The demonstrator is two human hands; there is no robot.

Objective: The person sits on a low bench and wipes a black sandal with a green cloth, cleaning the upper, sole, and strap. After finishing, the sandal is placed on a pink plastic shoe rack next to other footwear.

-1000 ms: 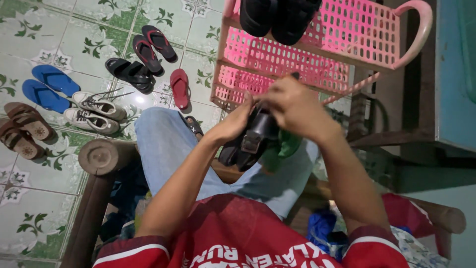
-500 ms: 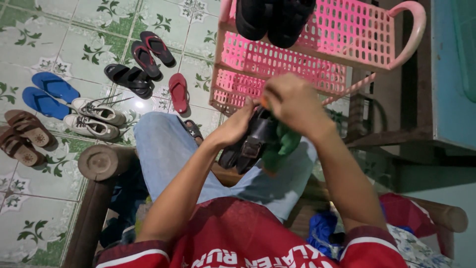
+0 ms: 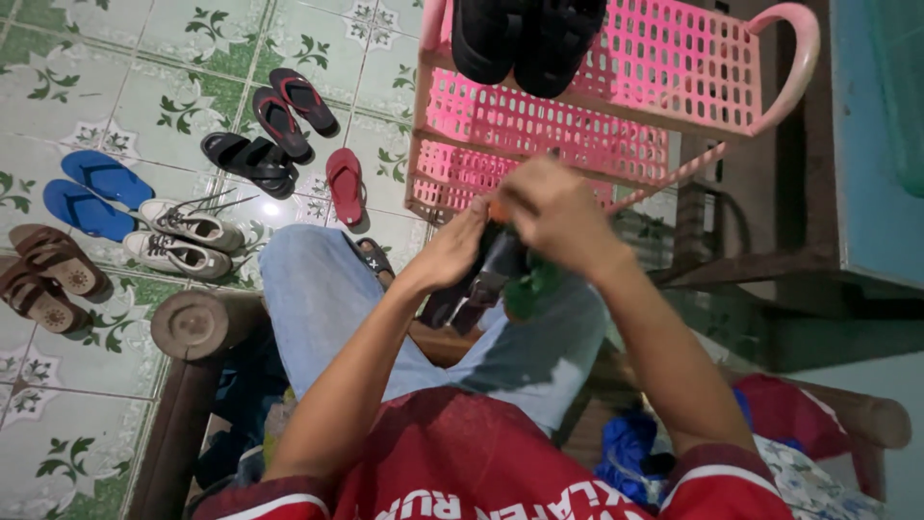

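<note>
Over our lap: black buckled sandal, gripped by our left hand; our right hand clenched on a green cloth against it. Beyond: pink plastic rack; white sneakers on the tiled floor.

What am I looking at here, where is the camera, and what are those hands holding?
The camera sits on a person's head and looks down, so you see their own arms, red shirt and jeans from above. There is no machine, only two bare hands. The left hand grips a black buckled sandal over the lap. The right hand is against the same sandal with a green cloth bunched beneath it. Just beyond stands a pink plastic shoe rack with black shoes on its top shelf. On the patterned tile floor lie blue flip-flops, white sneakers, brown sandals, black slides and red flip-flops.
</note>
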